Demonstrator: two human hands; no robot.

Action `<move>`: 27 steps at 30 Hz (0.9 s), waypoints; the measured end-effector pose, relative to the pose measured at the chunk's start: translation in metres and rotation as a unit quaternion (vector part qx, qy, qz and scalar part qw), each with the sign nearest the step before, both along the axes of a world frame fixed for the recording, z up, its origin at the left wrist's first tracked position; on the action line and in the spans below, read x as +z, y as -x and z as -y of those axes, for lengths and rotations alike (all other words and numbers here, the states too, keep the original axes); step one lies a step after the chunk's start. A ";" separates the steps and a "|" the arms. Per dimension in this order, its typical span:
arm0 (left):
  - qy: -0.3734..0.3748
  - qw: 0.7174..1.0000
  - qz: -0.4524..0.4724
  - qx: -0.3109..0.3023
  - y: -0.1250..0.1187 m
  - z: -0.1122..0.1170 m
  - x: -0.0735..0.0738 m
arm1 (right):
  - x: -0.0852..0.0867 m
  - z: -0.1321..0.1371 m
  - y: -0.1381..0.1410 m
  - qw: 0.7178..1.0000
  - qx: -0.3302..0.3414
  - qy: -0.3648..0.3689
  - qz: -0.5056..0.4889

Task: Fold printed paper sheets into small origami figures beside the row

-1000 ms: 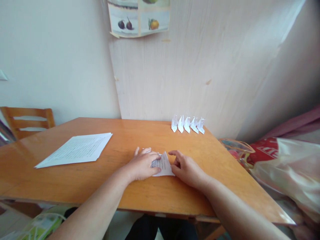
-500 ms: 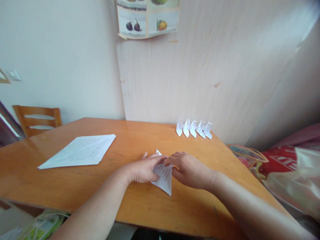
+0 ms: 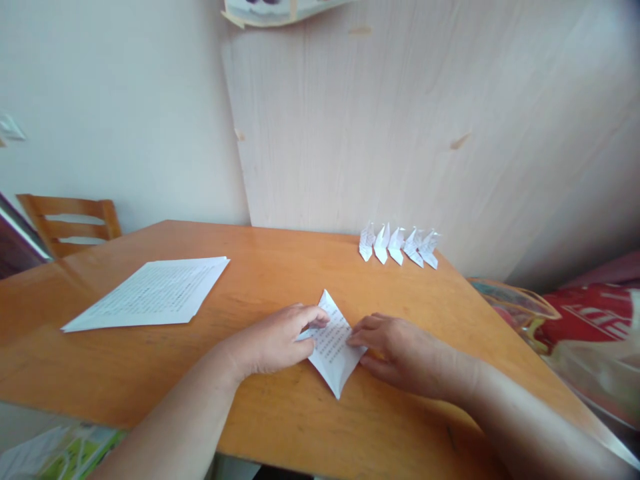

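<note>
A printed sheet folded into a diamond shape, the folded paper (image 3: 333,353), lies on the table in front of me, one point facing away and one toward me. My left hand (image 3: 285,338) is at its left corner, with thumb and curled fingers around that edge. On the opposite side, my right hand (image 3: 400,353) has its fingertips on top of the right corner and its thumb by the lower edge. Both corners are partly covered by my fingers.
Several folded paper figures (image 3: 396,247) stand in a row near the table's (image 3: 280,267) far right edge. A stack of printed sheets (image 3: 155,293) lies at the left. Beyond are a wooden chair (image 3: 75,227) and, at the right, bags (image 3: 590,313).
My hands have drawn apart, from meeting over the paper to its opposite corners. The paper now shows as a wider diamond. My view has tilted downward.
</note>
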State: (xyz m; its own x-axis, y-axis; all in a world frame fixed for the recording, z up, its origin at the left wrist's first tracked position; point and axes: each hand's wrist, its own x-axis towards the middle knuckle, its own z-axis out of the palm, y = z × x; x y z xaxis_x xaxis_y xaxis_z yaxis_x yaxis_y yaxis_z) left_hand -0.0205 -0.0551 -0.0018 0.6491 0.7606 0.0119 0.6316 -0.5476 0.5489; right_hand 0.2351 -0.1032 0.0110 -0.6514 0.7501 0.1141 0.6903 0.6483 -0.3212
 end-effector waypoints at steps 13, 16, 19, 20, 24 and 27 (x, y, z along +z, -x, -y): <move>0.008 0.998 -0.042 -0.047 0.009 -0.003 0.009 | 0.002 -0.006 -0.010 0.995 0.018 0.061 -0.072; 0.005 0.998 -0.037 -0.060 0.008 -0.004 0.010 | 0.000 -0.007 -0.011 0.995 0.020 0.061 -0.075; 0.018 0.998 -0.027 -0.056 0.007 -0.003 0.011 | -0.002 -0.009 -0.012 0.994 0.024 0.067 -0.083; 0.022 0.998 -0.024 -0.056 0.007 -0.003 0.011 | -0.003 -0.010 -0.013 0.993 0.028 0.071 -0.086; 0.024 0.997 -0.018 -0.073 0.007 -0.004 0.011 | -0.004 -0.013 -0.013 0.990 0.050 0.082 -0.100; 0.024 0.997 -0.013 -0.077 0.007 -0.005 0.011 | -0.003 -0.013 -0.012 0.990 0.054 0.073 -0.112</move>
State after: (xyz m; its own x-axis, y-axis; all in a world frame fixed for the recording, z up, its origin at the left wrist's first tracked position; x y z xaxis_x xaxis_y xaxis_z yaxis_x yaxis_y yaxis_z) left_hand -0.0278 -0.0499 0.0092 0.7573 0.6518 -0.0400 0.5565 -0.6121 0.5617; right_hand 0.2473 -0.0905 0.0082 -0.6996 0.6965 0.1594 0.5206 0.6497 -0.5539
